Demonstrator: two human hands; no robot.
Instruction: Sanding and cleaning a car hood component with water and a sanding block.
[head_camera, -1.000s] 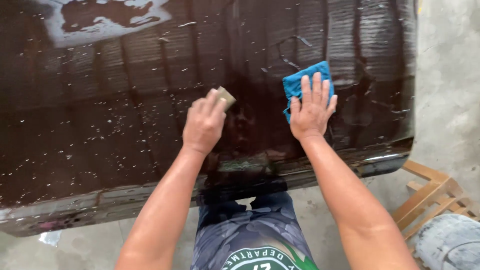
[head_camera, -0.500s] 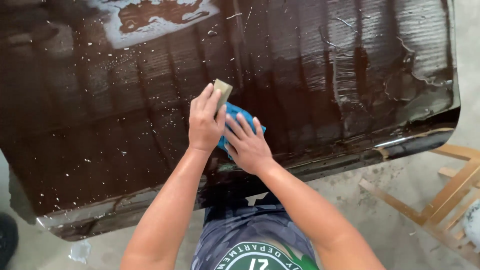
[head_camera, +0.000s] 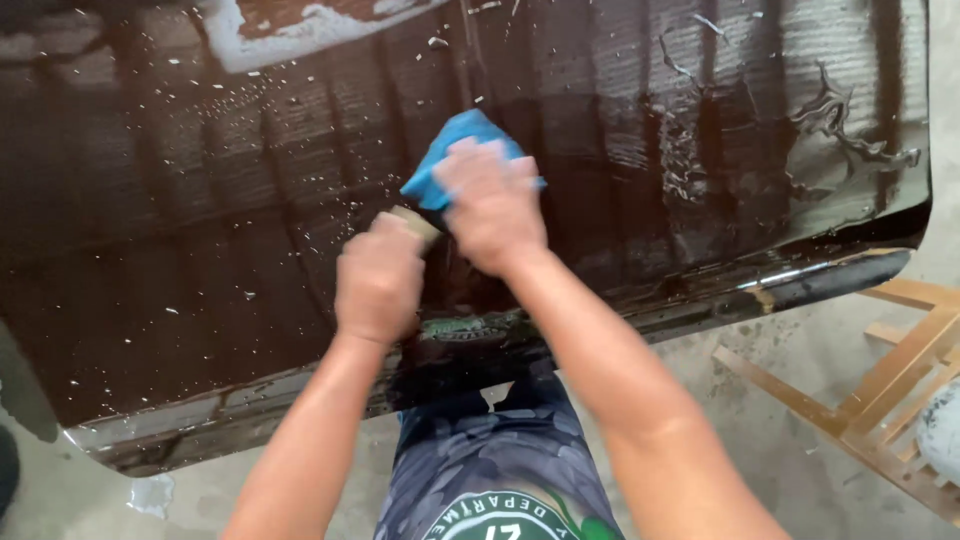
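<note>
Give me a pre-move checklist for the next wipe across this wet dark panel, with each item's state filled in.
1. Blue cloth under right hand: ok, palm pressed flat on it.
2. Tan block gripped in left hand: ok, fist closed around it.
3. Dark panel wet: ok, droplets and streaks all over.
4. White patch at top edge cleared: not ok.
5. Panel firmly supported: cannot tell, underside hidden.
6. Wooden frame away from arms: ok.

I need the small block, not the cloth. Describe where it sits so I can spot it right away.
Start from the big wet dark brown panel that fills the view. Near its middle, the left hand is closed on a small tan block, which pokes out past the knuckles. It lies just below the bright blue cloth under the right hand; the block is stiff, dull and beige, not soft and blue.
</note>
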